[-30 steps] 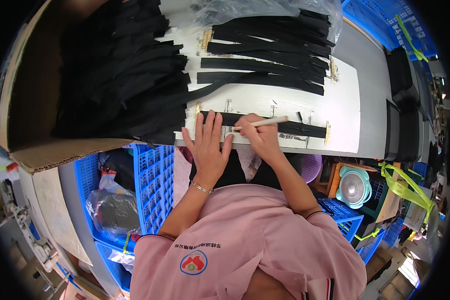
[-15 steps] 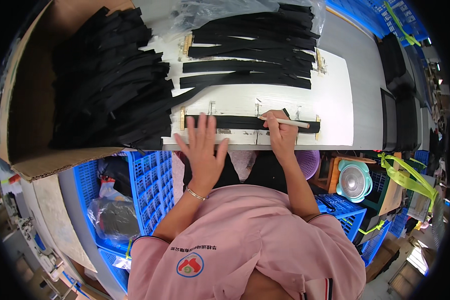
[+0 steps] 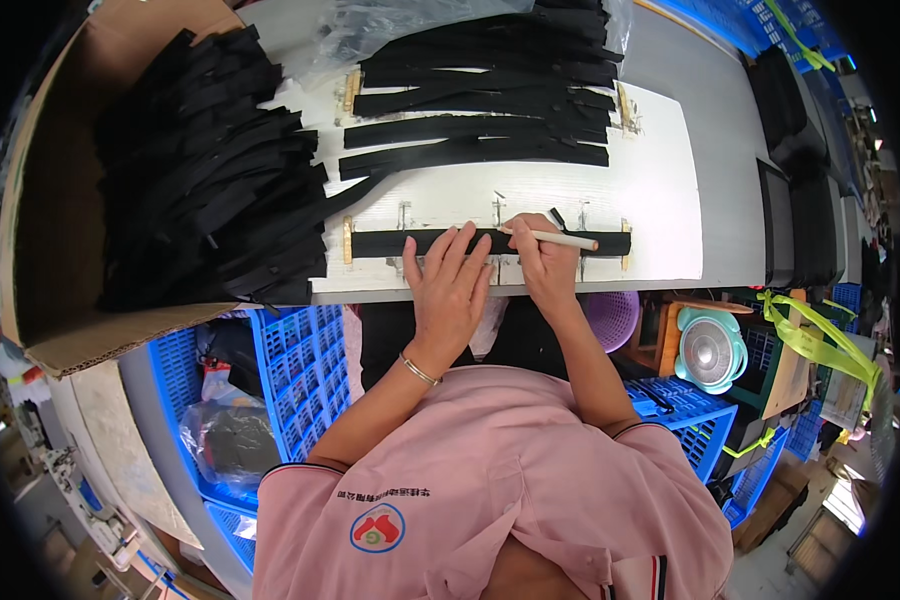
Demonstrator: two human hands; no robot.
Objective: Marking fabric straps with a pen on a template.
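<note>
A single black strip point(image 3: 375, 243) lies straight across the white board point(image 3: 660, 200) between two tan end pieces fixed to it. My left hand point(image 3: 446, 292) rests on the strip with its fingers stretched out, left of the middle. Just right of it, my right hand point(image 3: 548, 272) is closed round a white pen point(image 3: 572, 240). The pen's tip points left onto the strip, near a dark mark line on the board. A short black piece point(image 3: 557, 217) sticks up behind the right hand; its kind cannot be made out.
A cardboard box point(image 3: 130, 335) on its side at the left spills a heap of black strips point(image 3: 205, 180). More black strips point(image 3: 480, 128) lie at the board's far side, by clear plastic film point(image 3: 370, 30). Black stacked items point(image 3: 815, 210) stand right. Blue crates point(image 3: 305, 375) sit below the table.
My left hand has moved right and come down on the strip, close to the right hand. The right hand keeps the pen and has shifted slightly left in the view.
</note>
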